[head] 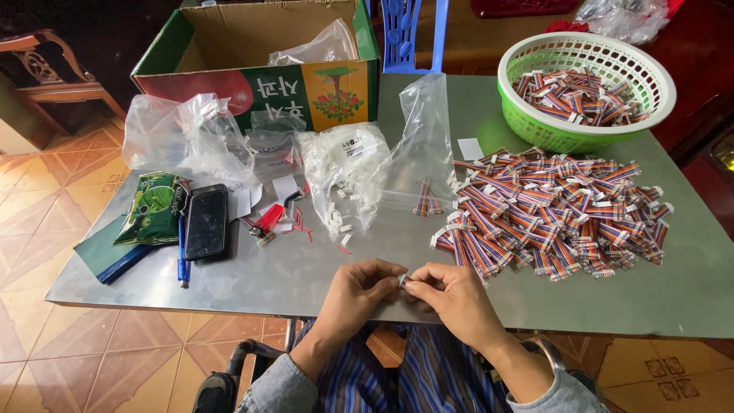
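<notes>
Two hands meet at lower centre of the head view, at the near edge of the metal table [306, 279]. Left hand [358, 291] and right hand [453, 297] both pinch one small white connector piece [402, 280] between thumb and fingertips, fingers curled in, wrists angled inward. Piece is mostly covered by the fingers; can't tell its shape or whether wires hang off it.

Right of the hands, centre-right: big loose pile of multicoloured ribbon cables [558, 214] with white end plugs. Green plastic basket [535, 126] at upper right holds more of the same. One short cable [427, 199] lies apart, just left of the pile, under a clear bag [424, 138]. Centre: open bag of small white plastic parts [344, 172], some spilled on the table. Left: black phone [206, 222], green snack packet [155, 208], blue pen [182, 264], crumpled clear bags [183, 134]. Cardboard box [260, 73] at upper left-centre, its top cut off by the frame. Nothing blocks the hands' spot.

Forearms run off the bottom edge.
</notes>
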